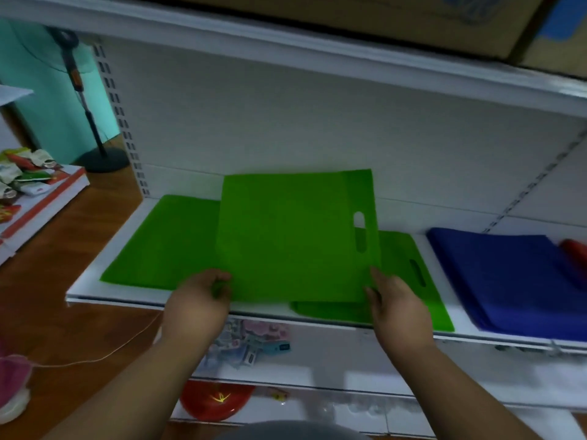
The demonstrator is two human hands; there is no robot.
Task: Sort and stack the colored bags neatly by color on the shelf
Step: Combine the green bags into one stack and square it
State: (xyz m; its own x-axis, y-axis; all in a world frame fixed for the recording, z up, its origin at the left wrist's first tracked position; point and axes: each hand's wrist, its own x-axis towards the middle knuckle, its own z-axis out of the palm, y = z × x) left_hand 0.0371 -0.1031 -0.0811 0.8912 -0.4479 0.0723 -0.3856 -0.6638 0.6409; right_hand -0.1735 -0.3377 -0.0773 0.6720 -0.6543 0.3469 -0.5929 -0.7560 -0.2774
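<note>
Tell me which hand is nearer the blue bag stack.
Right. The right hand is at the held green bag's right corner, beside the blue bag stack; the left hand grips its far left corner.
</note>
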